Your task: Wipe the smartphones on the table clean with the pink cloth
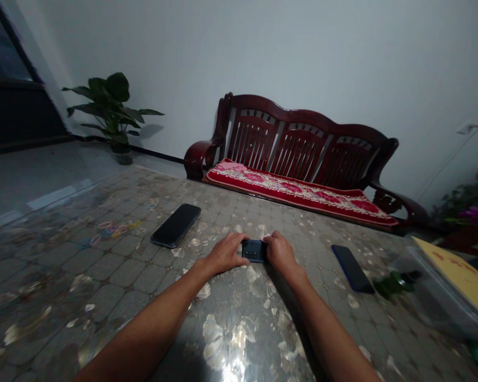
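Observation:
A small dark device (254, 251), perhaps a phone seen partly, is held between both hands over the patterned table (123, 276). My left hand (228, 253) grips its left end, thumb below and fingers above. At the right end, my right hand (279, 251) is closed round it, with a bit of something pale pink (266, 236) at its fingertips. A large black phone (176, 225) lies on the table to the left of my hands. Another phone with a blue edge (352, 269) rests to the right.
Coloured rubber bands (113, 230) lie at the left. A green bottle (396, 284) and a clear plastic box (442, 297) with a yellow sheet (458, 270) stand at the right. Beyond the table are a wooden bench (298, 143) and a potted plant (111, 109).

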`<action>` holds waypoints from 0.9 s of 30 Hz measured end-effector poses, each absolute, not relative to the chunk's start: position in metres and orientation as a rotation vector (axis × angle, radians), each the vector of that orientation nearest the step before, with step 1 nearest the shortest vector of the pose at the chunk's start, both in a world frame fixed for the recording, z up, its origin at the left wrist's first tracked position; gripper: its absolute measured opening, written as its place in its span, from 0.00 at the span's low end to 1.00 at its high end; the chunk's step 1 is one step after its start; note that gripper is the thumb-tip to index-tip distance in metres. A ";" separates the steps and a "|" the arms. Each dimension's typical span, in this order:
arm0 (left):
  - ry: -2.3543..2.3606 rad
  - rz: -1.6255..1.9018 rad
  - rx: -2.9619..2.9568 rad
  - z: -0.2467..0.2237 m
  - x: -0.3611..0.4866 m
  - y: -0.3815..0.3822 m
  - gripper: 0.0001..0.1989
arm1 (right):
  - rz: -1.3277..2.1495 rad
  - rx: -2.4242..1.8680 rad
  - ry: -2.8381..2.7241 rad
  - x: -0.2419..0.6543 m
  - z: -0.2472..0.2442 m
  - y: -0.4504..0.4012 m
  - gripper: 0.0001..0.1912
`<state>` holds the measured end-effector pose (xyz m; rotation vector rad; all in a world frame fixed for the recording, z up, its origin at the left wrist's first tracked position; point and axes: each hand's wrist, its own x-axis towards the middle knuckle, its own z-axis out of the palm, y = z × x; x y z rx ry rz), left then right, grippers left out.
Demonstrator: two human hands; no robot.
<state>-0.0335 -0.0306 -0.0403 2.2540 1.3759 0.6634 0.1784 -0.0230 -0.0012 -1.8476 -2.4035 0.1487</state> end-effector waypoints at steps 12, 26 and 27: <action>1.381 0.636 2.263 -0.035 -0.033 -0.031 0.23 | 0.093 -1.984 -2.395 0.217 0.006 -0.016 0.22; 1.366 0.653 2.282 -0.040 -0.034 -0.028 0.23 | 0.115 -2.095 -2.253 0.239 -0.003 -0.060 0.18; 1.368 0.651 2.278 -0.040 -0.034 -0.028 0.24 | 0.123 -2.102 -2.243 0.239 -0.004 -0.064 0.19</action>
